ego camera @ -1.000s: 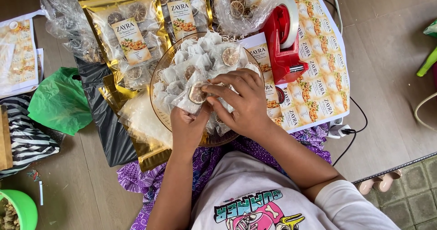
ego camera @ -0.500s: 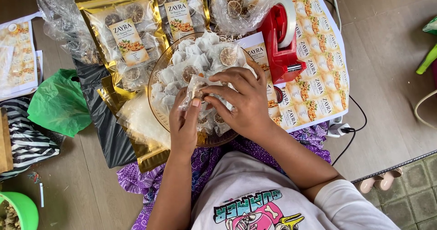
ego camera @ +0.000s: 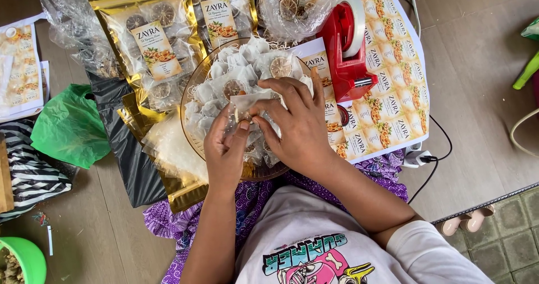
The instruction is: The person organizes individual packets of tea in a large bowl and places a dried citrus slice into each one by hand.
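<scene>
The floor (ego camera: pixel 477 65) is crowded with packing goods, and that crowding is the main hazard. A sheet of printed labels (ego camera: pixel 393 98) lies under a red tape dispenser (ego camera: pixel 349 51); gold pouches (ego camera: pixel 154 42) of dried citrus slices lie beside a clear plastic bag (ego camera: pixel 295 0). Between them sits a round glass plate (ego camera: pixel 193 90), heaped with small white sachets (ego camera: pixel 236 65).

Both hands work above that heap. The left hand (ego camera: pixel 224 152) and the right hand (ego camera: pixel 295 121) together pinch one thin sachet (ego camera: pixel 247 103), fingertips pressed together on its edges, just above the plate.

The sachet looks flimsy, so a hard pull from either grip could tear it or let its dried slice drop into the pile. The heap is loose and high; a wrist brushing it could push sachets over the rim onto the floor. The dispenser's cutting edge sits near the right hand, so a careless reach might nick a finger.
</scene>
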